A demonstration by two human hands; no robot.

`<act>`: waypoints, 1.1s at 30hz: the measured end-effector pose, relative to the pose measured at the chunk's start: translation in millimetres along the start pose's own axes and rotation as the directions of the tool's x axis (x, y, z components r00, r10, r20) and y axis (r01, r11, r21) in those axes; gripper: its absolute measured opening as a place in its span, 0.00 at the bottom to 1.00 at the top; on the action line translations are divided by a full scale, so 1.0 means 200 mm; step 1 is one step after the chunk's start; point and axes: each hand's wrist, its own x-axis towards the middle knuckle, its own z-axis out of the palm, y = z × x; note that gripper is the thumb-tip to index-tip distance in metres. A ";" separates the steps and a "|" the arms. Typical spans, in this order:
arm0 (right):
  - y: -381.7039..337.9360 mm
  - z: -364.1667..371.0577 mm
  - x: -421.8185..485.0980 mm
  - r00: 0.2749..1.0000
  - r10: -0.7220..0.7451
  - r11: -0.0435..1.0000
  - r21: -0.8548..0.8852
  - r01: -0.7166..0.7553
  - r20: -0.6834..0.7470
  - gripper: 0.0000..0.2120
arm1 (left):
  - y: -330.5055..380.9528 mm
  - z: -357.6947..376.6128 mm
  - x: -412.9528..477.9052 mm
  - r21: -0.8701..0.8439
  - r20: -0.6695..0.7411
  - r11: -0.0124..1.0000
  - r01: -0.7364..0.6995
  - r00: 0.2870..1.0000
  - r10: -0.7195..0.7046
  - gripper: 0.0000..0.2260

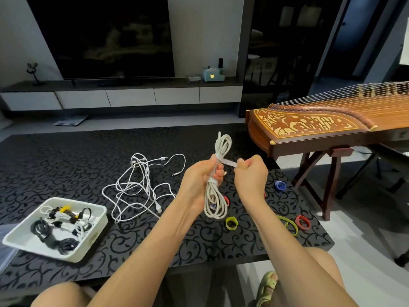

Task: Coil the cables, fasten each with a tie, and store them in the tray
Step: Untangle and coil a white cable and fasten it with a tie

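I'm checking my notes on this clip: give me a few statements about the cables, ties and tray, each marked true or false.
1. The left hand grips a coiled white cable. True.
2. The right hand holds a red tie. False: it pinches a white tie.
3. The tray is empty. False: tied cable bundles lie in it.
4. A tangle of white cables lies loose on the table. True.
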 end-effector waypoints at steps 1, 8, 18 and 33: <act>0.00 -0.02 -0.02 1.000 -0.019 1.000 0.012 0.019 0.006 0.09 | 0.01 -0.01 0.00 -0.001 -0.006 1.000 -0.003 1.000 0.003 0.06; -0.08 -0.15 -0.18 0.983 -0.181 0.983 0.050 0.179 0.038 0.10 | 0.03 -0.02 0.00 0.008 -0.054 1.000 0.001 0.999 -0.001 0.07; -0.25 -0.12 -0.22 0.972 -0.189 0.976 0.136 0.170 0.142 0.12 | 0.00 -0.01 -0.05 0.845 0.198 0.231 -0.481 0.685 0.701 0.10; -0.10 -0.31 -0.11 0.991 0.017 0.877 0.475 -0.079 0.133 0.17 | 0.01 -0.10 -0.13 0.739 0.174 0.522 -0.427 0.869 0.464 0.11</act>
